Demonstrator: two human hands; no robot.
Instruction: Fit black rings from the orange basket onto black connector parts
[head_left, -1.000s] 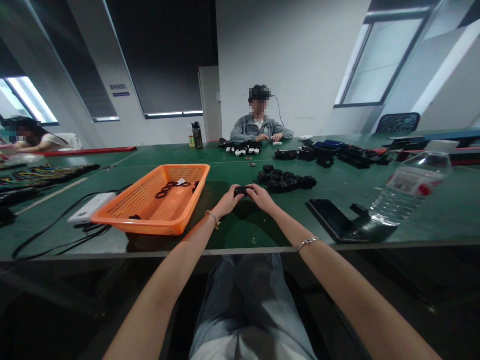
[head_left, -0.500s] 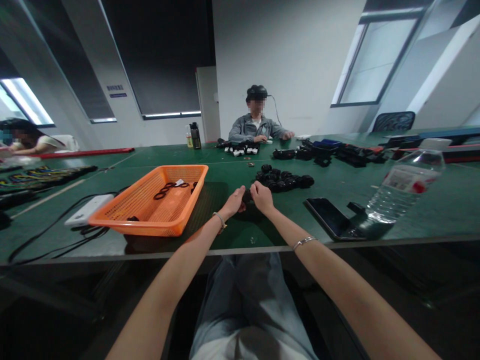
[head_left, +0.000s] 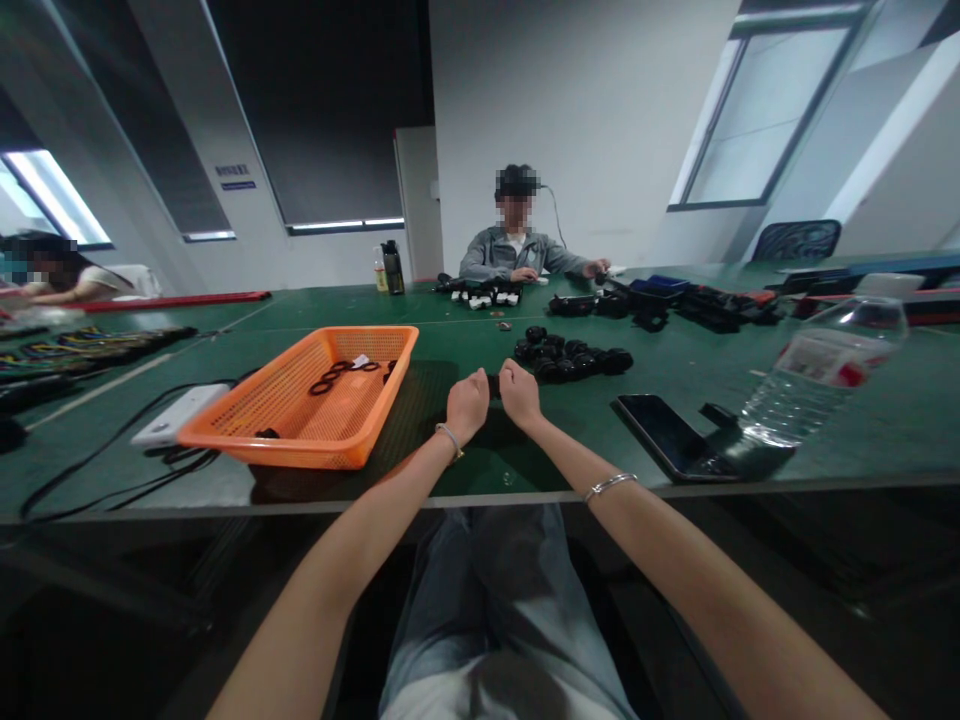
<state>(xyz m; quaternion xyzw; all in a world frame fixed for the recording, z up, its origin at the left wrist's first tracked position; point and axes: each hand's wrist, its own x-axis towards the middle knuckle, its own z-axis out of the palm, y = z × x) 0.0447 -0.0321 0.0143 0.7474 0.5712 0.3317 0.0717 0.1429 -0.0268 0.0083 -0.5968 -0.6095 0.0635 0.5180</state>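
Observation:
My left hand [head_left: 469, 404] and my right hand [head_left: 519, 392] are both closed, side by side just above the green table. Between them they grip a small black round part [head_left: 493, 386], mostly hidden by the fingers. Just beyond my right hand lies a pile of black round parts [head_left: 570, 358]. To the left of my hands stands an orange plastic basket [head_left: 367, 425], with several black rings [head_left: 326, 381] and a small white tag [head_left: 361, 361] in it.
Right of my arms lie a phone [head_left: 671, 435] and a clear water bottle [head_left: 825, 370]. A white power strip [head_left: 180, 415] with black cables sits left of the basket. Across the table [head_left: 450, 340] a person [head_left: 517, 250] sits near black parts; another person is far left.
My left hand has turned over, its back now facing up, and closed more tightly around the black part. The person opposite has reached a hand farther to the right.

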